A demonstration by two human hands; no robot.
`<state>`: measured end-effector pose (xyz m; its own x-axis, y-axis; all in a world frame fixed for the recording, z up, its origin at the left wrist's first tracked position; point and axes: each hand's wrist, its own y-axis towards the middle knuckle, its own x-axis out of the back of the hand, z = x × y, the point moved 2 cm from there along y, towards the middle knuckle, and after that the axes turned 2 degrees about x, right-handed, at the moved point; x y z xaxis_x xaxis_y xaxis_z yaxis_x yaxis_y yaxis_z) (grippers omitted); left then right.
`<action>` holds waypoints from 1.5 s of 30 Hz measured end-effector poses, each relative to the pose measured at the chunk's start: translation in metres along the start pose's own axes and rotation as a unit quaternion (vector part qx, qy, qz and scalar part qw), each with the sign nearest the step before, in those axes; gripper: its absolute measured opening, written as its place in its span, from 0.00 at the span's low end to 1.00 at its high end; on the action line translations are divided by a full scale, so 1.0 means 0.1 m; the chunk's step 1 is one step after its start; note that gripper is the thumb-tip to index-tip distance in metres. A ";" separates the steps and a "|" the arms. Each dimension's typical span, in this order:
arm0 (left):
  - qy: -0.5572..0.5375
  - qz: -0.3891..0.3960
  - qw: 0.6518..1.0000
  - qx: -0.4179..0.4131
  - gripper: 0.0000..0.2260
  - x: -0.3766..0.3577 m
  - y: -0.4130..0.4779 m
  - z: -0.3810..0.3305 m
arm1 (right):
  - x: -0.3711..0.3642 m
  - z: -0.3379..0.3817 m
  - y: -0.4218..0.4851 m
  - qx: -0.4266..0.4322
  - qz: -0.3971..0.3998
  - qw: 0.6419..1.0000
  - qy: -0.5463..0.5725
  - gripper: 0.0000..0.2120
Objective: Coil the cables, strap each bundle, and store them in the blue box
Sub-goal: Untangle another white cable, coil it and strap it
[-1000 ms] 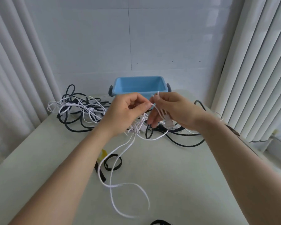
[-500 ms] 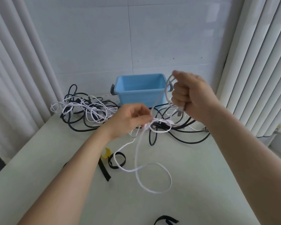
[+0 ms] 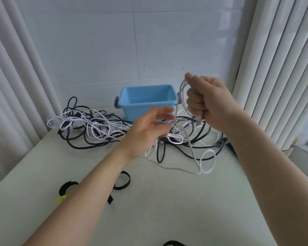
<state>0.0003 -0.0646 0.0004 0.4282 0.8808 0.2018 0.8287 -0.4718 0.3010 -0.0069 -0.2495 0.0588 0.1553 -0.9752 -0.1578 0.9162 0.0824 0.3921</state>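
Note:
My right hand (image 3: 206, 102) is raised in a fist around a small loop of white cable (image 3: 192, 148), with the plug end poking out below the fist. The cable's loose length hangs down and curls on the table. My left hand (image 3: 149, 128) is blurred, its fingers spread, touching that cable just below the loop; whether it grips is unclear. The blue box (image 3: 148, 102) stands empty behind the hands, against the wall. A tangle of black and white cables (image 3: 89, 128) lies left of and in front of the box.
Black straps (image 3: 122, 181) lie on the white table (image 3: 167, 210) near my left forearm, one with a yellow tag (image 3: 60, 199). Another strap (image 3: 172, 243) peeks in at the bottom edge. Curtains hang at both sides; the table's right edge runs near the window.
My right hand has stayed raised holding the loop. My left hand has opened and moved up toward it. The loose cable end has slid right across the table.

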 end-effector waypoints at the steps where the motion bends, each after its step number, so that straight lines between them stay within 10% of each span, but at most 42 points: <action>1: -0.023 0.009 1.000 0.000 0.14 -0.03 -0.01 -0.01 | -0.02 0.01 -0.01 -0.001 0.003 1.000 -0.010 0.26; 18: 0.004 0.074 0.997 0.008 0.06 0.01 -0.02 0.06 | -0.03 0.08 -0.01 0.062 -0.045 0.996 0.045 0.26; 30: 0.054 -0.176 0.983 0.020 0.11 0.35 0.06 0.16 | 0.49 0.00 0.00 0.040 -0.207 0.977 -0.029 0.22; 38: 0.059 -0.122 0.988 0.074 0.13 0.53 0.05 0.17 | 0.57 -0.29 0.02 -0.042 -0.287 0.941 -0.173 0.20; 45: -0.184 -0.152 0.963 0.125 0.14 0.64 0.06 0.19 | 0.47 -0.25 0.07 -0.182 -0.129 0.922 0.318 0.23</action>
<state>0.0395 -0.0106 -0.0031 0.2126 0.9527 -0.2172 0.9771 -0.2066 0.0502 0.0161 -0.2900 0.0310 -0.0056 -0.6642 -0.7475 0.9982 0.0415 -0.0444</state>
